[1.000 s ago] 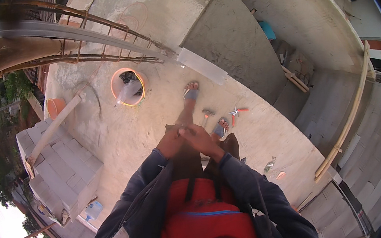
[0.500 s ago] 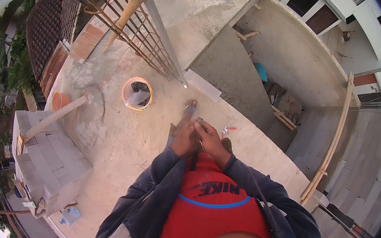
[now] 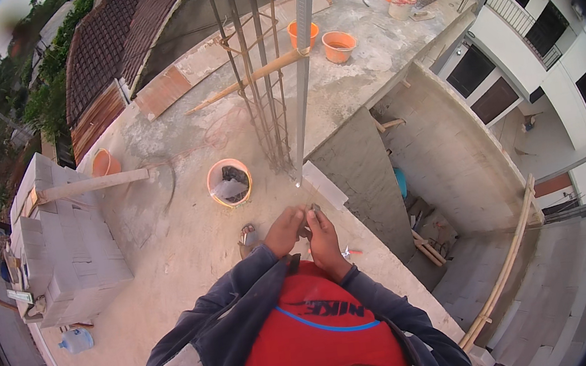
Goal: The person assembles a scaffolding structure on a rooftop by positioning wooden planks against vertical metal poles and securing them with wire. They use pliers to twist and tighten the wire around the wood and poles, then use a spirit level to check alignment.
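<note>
My left hand (image 3: pixel 285 232) and my right hand (image 3: pixel 325 239) are together in front of my red shirt, fingers bent inward and pinching. A small dark piece shows at the fingertips, too small to name. Just beyond my right wrist, a red-handled hand tool (image 3: pixel 349 252) lies on the concrete, partly hidden by that hand. Ahead of my hands a metal straightedge bar (image 3: pixel 301 87) stands upright beside a rebar cage (image 3: pixel 259 77). An orange-rimmed bucket (image 3: pixel 231 201) with dark and clear plastic inside is on the floor to the left of the bar.
To the right the slab drops into an open stairwell (image 3: pixel 441 135) with bamboo poles along its edge. A stack of pale blocks (image 3: pixel 70 243) stands at left, near a water jug (image 3: pixel 76 340). Orange tubs (image 3: pixel 340 47) are farther off. A bamboo stick (image 3: pixel 244 83) crosses the rebar.
My view has tilted up and shifted, so the rebar and tubs show more fully. Both hands stay together at the small piece. A foot now shows left of my hands instead of ahead of them.
</note>
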Action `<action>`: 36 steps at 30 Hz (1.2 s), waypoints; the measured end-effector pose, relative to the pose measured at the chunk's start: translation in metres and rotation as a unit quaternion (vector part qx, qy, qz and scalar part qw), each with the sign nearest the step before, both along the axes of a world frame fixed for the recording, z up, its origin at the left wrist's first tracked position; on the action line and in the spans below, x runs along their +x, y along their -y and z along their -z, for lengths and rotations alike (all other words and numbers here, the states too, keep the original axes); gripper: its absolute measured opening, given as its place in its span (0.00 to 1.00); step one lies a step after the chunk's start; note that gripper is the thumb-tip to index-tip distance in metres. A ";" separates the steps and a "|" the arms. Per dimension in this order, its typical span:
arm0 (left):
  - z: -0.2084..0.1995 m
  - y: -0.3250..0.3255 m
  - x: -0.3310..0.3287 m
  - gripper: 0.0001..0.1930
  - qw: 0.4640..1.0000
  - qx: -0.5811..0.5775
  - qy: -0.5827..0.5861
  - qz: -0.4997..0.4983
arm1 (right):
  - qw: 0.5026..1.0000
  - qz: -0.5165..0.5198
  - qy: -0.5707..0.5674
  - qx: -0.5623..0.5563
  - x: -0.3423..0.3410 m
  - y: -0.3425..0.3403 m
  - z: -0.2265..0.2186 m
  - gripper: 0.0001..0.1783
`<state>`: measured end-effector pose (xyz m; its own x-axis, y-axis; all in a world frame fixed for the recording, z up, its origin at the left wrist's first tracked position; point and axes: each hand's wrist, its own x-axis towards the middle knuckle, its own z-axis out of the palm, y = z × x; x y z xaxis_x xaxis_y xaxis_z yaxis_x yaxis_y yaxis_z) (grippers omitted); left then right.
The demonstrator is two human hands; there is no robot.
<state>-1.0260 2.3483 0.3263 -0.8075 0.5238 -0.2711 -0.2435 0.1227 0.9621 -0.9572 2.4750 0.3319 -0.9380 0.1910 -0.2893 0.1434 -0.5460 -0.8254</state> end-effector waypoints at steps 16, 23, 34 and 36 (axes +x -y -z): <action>0.000 0.190 -0.323 0.14 0.964 -0.088 -0.226 -0.111 | 0.835 0.394 -0.055 0.381 -0.252 -0.016 -0.155 0.26; 0.020 0.127 -0.457 0.17 0.960 -0.070 -0.256 -0.086 | 0.786 0.369 -0.061 0.492 -0.293 -0.052 -0.174 0.31; 0.022 0.093 -0.511 0.35 0.894 -0.212 -0.393 0.047 | 0.836 0.406 -0.072 0.362 -0.312 -0.043 -0.158 0.28; 0.023 0.091 -0.518 0.36 0.901 -0.193 -0.381 0.072 | 0.837 0.423 -0.092 0.334 -0.318 -0.037 -0.156 0.28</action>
